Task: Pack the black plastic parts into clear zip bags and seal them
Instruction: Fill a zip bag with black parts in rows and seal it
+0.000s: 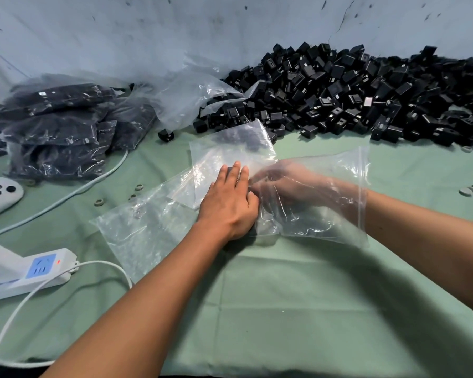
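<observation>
No readable text anywhere; the white power strip (25, 271) bears only blue socket symbols.

Inside the clear zip bag (325, 192), the right hand (298, 186) blurs, its grip unreadable.

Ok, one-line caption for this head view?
Right hand reaches inside a clear zip bag while left hand rests flat beside it, black parts heaped behind.

- Two hands were in view, the left hand (228, 204) and the right hand (298, 186);
- three empty clear zip bags (148, 227) lay loose on the counter;
- one heap of black plastic parts (352, 91), too many to count;
- several filled bags (58, 124), number unclear;
- one white power strip (30, 271).
</observation>
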A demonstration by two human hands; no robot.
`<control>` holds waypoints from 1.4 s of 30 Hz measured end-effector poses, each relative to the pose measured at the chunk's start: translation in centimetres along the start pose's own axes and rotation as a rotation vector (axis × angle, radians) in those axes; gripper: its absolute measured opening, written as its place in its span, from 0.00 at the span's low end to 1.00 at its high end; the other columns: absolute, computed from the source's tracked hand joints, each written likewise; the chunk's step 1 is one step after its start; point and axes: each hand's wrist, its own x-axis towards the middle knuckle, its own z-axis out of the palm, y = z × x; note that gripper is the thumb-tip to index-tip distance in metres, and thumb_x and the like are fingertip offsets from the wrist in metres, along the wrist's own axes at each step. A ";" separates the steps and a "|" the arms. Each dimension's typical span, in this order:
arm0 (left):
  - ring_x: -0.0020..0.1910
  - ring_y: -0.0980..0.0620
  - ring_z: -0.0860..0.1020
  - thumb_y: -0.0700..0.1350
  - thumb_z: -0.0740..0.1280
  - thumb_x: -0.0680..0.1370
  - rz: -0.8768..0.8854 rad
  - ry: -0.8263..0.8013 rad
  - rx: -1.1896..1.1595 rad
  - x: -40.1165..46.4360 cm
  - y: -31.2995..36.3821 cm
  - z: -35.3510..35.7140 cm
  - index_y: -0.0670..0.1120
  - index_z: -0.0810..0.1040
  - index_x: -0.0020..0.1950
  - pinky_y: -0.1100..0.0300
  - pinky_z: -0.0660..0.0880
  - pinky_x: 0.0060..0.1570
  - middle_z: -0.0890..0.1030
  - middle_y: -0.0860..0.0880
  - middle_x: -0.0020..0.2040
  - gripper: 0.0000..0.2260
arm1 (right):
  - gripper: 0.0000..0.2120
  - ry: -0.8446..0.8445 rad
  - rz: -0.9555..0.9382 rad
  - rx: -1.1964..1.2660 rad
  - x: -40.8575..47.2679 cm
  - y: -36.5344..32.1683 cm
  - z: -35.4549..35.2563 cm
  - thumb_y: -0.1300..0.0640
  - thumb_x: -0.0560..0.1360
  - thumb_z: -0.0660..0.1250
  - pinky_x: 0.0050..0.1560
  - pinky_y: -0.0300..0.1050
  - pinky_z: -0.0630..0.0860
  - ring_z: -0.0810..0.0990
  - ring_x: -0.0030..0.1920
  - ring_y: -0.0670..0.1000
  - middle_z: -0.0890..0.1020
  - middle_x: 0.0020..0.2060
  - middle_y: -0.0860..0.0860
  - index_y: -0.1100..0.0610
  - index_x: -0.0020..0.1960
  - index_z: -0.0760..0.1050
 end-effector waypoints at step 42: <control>0.83 0.49 0.51 0.54 0.47 0.87 -0.169 0.335 -0.372 -1.4 1.3 -1.6 0.48 0.51 0.84 0.45 0.51 0.81 0.52 0.50 0.84 0.25 | 0.11 0.359 -0.229 -0.639 -2.5 -0.1 -0.9 0.52 0.80 0.70 0.59 0.55 0.76 0.76 0.60 0.58 0.84 0.57 0.53 0.54 0.59 0.84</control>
